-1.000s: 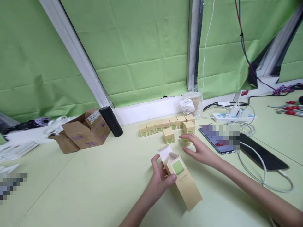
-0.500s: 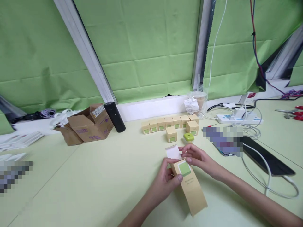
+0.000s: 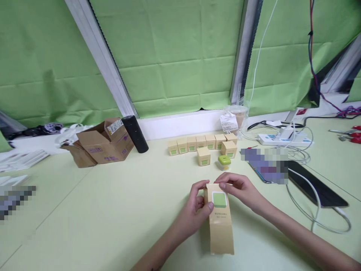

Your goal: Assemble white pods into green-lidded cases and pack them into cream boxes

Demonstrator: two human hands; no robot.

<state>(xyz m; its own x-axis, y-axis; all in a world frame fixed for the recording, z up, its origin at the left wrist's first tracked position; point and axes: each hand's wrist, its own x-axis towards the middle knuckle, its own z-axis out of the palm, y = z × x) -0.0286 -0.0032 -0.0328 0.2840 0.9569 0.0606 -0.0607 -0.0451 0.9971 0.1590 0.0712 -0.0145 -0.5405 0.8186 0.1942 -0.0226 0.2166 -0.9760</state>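
Between my two hands is a small tan cardboard box (image 3: 220, 214) with a green square printed on it and a long flap hanging toward me. My left hand (image 3: 197, 206) grips its left side, thumb on the printed face. At the top edge, my right hand (image 3: 238, 189) pinches the cardboard between thumb and fingers. The far side of the box is hidden. Just beyond my hands stands a little clear container with a green lid (image 3: 224, 160). Beside it sits a closed tan box (image 3: 203, 156), and another closed box (image 3: 228, 150) is behind it.
Several matching boxes (image 3: 201, 142) form a row at the back. An open carton (image 3: 104, 145) and a black cylinder (image 3: 135, 134) stand left. To the right are a bagged drink cup (image 3: 237, 117), a power strip (image 3: 284, 140), a dark phone (image 3: 316, 184) and looping white cables (image 3: 299, 212).
The box has turned straighter, its hanging flap swinging left. The white inner flap that stood up at the far end no longer shows. Both hands keep their hold.
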